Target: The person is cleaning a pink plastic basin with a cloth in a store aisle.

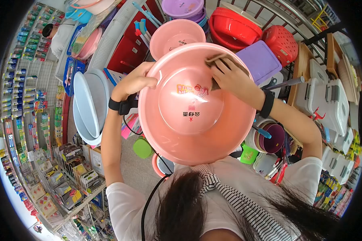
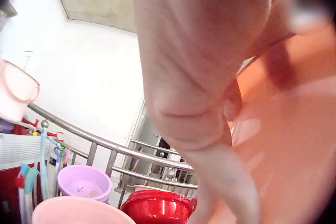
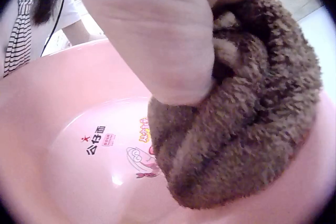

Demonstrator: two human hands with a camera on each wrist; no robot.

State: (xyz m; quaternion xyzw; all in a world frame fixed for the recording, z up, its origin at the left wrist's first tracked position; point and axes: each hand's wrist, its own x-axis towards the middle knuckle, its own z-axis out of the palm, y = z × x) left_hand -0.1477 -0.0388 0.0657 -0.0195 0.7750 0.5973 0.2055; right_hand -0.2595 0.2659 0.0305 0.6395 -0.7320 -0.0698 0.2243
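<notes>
A large pink basin (image 1: 189, 148) is held up in front of the chest, its inside with printed characters facing the head camera. The left hand (image 1: 137, 81) grips its rim at the upper left, thumb on the inner side; the left wrist view shows this hand (image 2: 194, 66) close up beside the basin wall (image 2: 294, 129). At the upper right, the right hand (image 1: 234, 78) holds a brown cloth (image 1: 215, 60) against the inner wall. In the right wrist view the fluffy cloth (image 3: 236, 129) is bunched under the curled fingers of the right hand (image 3: 163, 29), over the basin (image 3: 31, 108).
Behind stand another pink basin (image 1: 177, 34), red basins (image 1: 233, 26) and a purple lid (image 1: 259, 60). Light blue basins (image 1: 86, 106) are at the left, near shelves of small goods (image 1: 24, 88). White storage boxes (image 1: 328, 104) line the right. A metal railing (image 2: 105, 145) runs behind.
</notes>
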